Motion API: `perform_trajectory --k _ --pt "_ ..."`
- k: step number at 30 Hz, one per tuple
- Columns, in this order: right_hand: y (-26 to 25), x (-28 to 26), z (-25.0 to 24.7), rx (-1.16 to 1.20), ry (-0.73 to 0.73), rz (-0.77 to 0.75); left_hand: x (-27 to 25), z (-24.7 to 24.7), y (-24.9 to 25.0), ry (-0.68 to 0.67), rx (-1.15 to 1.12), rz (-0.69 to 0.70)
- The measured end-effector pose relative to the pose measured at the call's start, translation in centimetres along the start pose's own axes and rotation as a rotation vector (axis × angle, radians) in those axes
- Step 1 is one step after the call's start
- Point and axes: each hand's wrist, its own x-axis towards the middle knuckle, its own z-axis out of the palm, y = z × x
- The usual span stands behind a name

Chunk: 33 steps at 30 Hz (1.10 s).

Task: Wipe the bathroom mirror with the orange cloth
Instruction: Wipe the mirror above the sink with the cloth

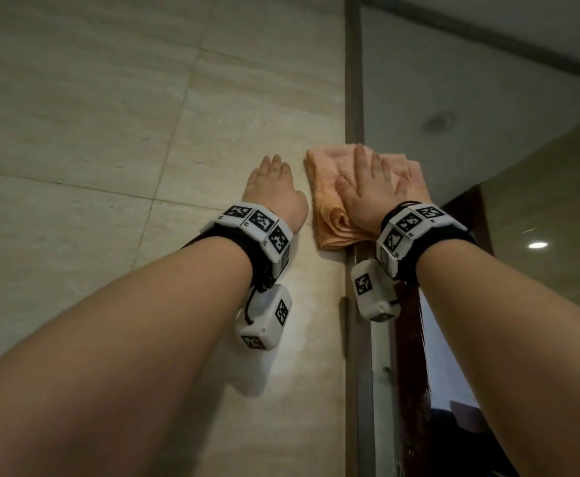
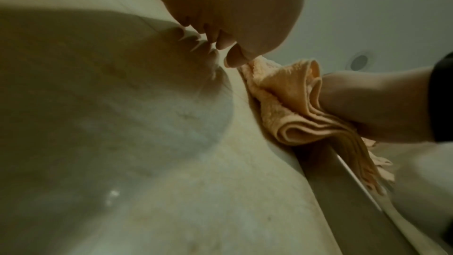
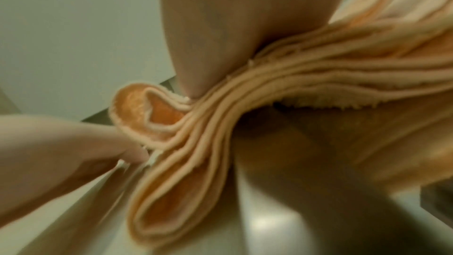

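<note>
Bracing my left hand (image 1: pixel 275 187), fingers straight, on the tile wall (image 1: pixel 109 115); my flat right hand (image 1: pixel 364 191) is pressing the cloth (image 1: pixel 326 173) across the mirror (image 1: pixel 453 80) frame (image 1: pixel 354 80).

The orange cloth (image 1: pixel 330 187) is pale peach outside and deeper orange within its folds. Left of it, the wall tiles (image 1: pixel 109 115) are beige, faintly streaked, with thin grey joints. The mirror frame (image 1: pixel 353 80) is dull grey-brown. The wristbands (image 1: pixel 257 223) carry black-and-white square markers.
</note>
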Motion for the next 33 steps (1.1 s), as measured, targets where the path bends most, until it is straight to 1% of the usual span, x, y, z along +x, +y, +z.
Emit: perform_trajectory --k 4,9,13,17,19,22,27,31,33 --pt "0.8 2.3 -1.3 0.009 0.018 -0.038 0.8 0.7 1.1 0.032 0.0 0.023" --pt "0.5 4.6 -2.1 0.065 0.052 -0.038 1.0 1.6 1.4 0.099 0.013 0.021" --pt "0.3 4.9 -2.7 0.123 0.092 -0.01 0.8 1.4 1.4 0.112 0.012 0.019" --pt "-0.6 3.3 -2.3 0.104 0.224 0.084 -0.2 1.5 1.5 0.098 0.025 0.009" --pt "-0.9 2.3 -1.9 0.165 0.259 0.095 -0.7 1.6 1.5 0.086 0.035 0.013" --pt "-0.7 -0.1 -1.8 0.28 0.238 0.073 -1.4 1.5 1.5 0.065 0.039 0.006" --pt "1.1 -5.2 0.0 0.338 0.214 0.031 -3.2 1.6 1.1 0.023 0.047 0.022" --pt "1.7 -9.0 2.2 0.348 0.198 0.053 -5.6 2.0 1.4 -0.02 0.039 0.057" --pt "1.9 -10.4 3.1 0.309 0.17 0.102 -6.9 2.1 1.6 -0.054 0.054 0.076"
